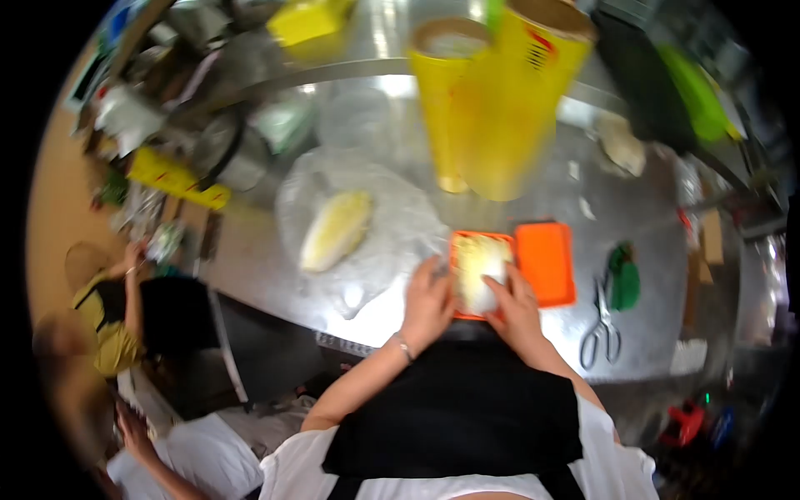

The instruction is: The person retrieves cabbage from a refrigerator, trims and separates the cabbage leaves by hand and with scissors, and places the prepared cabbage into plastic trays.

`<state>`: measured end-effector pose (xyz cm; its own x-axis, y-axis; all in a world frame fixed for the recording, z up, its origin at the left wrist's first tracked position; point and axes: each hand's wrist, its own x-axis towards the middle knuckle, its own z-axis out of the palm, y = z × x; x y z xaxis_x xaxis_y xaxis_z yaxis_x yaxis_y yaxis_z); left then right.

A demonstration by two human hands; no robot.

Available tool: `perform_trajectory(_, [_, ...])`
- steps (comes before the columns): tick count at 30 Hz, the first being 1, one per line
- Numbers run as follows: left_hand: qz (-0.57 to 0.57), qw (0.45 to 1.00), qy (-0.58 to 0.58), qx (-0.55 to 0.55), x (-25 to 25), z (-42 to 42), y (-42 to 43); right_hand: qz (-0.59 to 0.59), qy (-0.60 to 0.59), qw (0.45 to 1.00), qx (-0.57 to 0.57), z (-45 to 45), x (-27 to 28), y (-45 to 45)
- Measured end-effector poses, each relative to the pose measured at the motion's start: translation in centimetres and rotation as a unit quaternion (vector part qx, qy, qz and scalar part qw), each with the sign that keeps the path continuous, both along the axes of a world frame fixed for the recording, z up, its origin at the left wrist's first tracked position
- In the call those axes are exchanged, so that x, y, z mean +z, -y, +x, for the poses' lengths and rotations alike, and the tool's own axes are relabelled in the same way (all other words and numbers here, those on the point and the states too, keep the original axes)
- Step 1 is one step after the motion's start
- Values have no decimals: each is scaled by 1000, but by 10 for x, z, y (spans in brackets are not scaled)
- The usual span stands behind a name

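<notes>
A pale yellow-white napa cabbage lies in an orange tray at the table's front edge. My left hand grips the left side of this tray, fingers curled at its rim. From the right, my right hand holds the cabbage, its thumb on top and fingers at the side. Another orange tray rests just right of the first. A second napa cabbage lies on clear plastic film to the left.
Two tall yellow rolls stand behind the trays. Scissors and a green object lie on the right of the metal table. A co-worker in yellow and a person in white are at left.
</notes>
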<state>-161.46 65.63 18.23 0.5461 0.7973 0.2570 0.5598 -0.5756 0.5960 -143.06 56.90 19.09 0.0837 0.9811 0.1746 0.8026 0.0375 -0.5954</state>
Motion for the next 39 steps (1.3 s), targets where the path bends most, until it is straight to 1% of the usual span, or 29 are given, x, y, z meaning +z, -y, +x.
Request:
perform_trajectory(2, [-28, 999, 22, -9, 20, -9, -6, -10, 1, 1000, 0, -1, 10, 0])
perform_trajectory(4, [11, 1000, 10, 16, 30, -32, -29, -11, -2, 1000, 13, -3, 14, 1])
perform_trajectory(6, [103, 987, -17, 118, 30, -67, -66, -22, -29, 999, -10, -4, 14, 5])
perform_trajectory(8, [137, 963, -96, 212, 40, -96, -98, -3, -27, 1000, -10, -5, 16, 6])
perform_trajectory(9, [143, 961, -96, 214, 39, -104, -103, 11, -25, 1000, -14, -4, 16, 7])
perform_trajectory(11, [107, 943, -223, 224, 34, -116, -116, 20, -19, 999, -16, -6, 18, 5])
perform_trajectory(12, [112, 943, -220, 224, 31, -120, -123, 24, -15, 999, -20, -6, 18, 4])
perform_trajectory(14, [-16, 953, -194, 233, 27, -125, -138, 25, -8, 1000, -16, -5, 21, 2])
perform_trajectory(15, [-12, 953, -191, 234, 20, -132, -146, 17, -3, 1000, -9, -5, 23, 3])
perform_trajectory(17, [-29, 972, -70, 222, 9, -154, -162, 33, -16, 999, -10, -3, 21, 6])
perform_trajectory(18, [-22, 972, -69, 223, 7, -165, -168, 43, -31, 999, -12, -2, 21, 7])
perform_trajectory(19, [-162, 958, 50, 232, 8, -175, -171, 56, -29, 998, -12, -2, 26, 7])
perform_trajectory(20, [-297, 911, 167, 231, 7, -184, -174, 64, -30, 997, -11, 0, 26, 7])
perform_trajectory(21, [-325, 883, 268, 208, 1, -194, -175, 48, -42, 998, -16, 2, 25, 9])
perform_trajectory(22, [-321, 884, 269, 208, 6, -197, -171, 31, -54, 998, -18, 3, 24, 9])
perform_trajectory(23, [-368, 830, 375, 189, 16, -198, -164, 46, -70, 996, -26, 1, 26, 7])
perform_trajectory(24, [-408, 762, 476, 166, 22, -202, -158, 49, -71, 996, -21, 0, 30, 4])
perform_trajectory(25, [-416, 756, 494, 108, 25, -207, -156, 51, -88, 995, -8, -1, 33, 0])
perform_trajectory(26, [-411, 757, 496, 109, 27, -210, -151, 52, -106, 993, 2, -3, 35, -4])
perform_trajectory(27, [-448, 717, 531, 52, 28, -210, -144, 55, -106, 993, 4, -6, 38, -11])
perform_trajectory(28, [-484, 670, 562, -8, 34, -205, -136, 68, -131, 988, 50, -9, 44, -21])
perform_trajectory(29, [-495, 664, 560, -31, 39, -198, -127, 80, -155, 980, 93, -13, 50, -31])
perform_trajectory(30, [-496, 662, 560, -35, 46, -189, -118, 81, -152, 981, 91, -19, 58, -41])
perform_trajectory(32, [-431, 753, 497, -8, 63, -166, -99, 14, -288, 951, 112, -34, 76, -59])
perform_trajectory(34, [-433, 738, 516, -42, 84, -141, -84, -29, -353, 928, 118, -41, 84, -73])
perform_trajectory(35, [-421, 755, 499, -58, 87, -133, -78, -29, -350, 930, 108, -45, 92, -77])
perform_trajectory(36, [-407, 772, 483, -72, 89, -126, -73, -27, -407, 906, 118, -49, 99, -81])
perform_trajectory(37, [-409, 778, 470, -85, 90, -120, -71, -25, -462, 877, 128, -51, 106, -85])
perform_trajectory(39, [-430, 774, 454, -102, 95, -110, -63, -25, -475, 869, 135, -52, 119, -87])
